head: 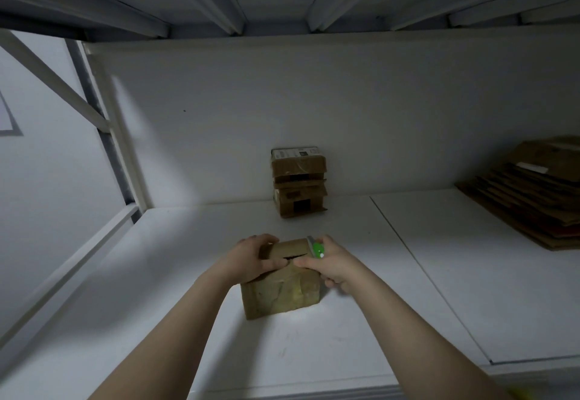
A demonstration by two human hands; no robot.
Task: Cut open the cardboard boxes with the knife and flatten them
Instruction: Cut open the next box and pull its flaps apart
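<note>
Both forearms reach in from the bottom edge. Left hand grips the small cardboard box at its top left, fingers curled over the far edge and thumb at the dark slit. Right hand is closed round the green knife at the top right corner, thumb tip almost meeting the left thumb. Blade possibly out; too dim to tell. The box sits on the white shelf, well in front of the stacked boxes; flattened cardboard lies far right.

Risk: thumbs close to the cut line, so a slip could nick the left one. A light box may skid under sideways force.
</note>
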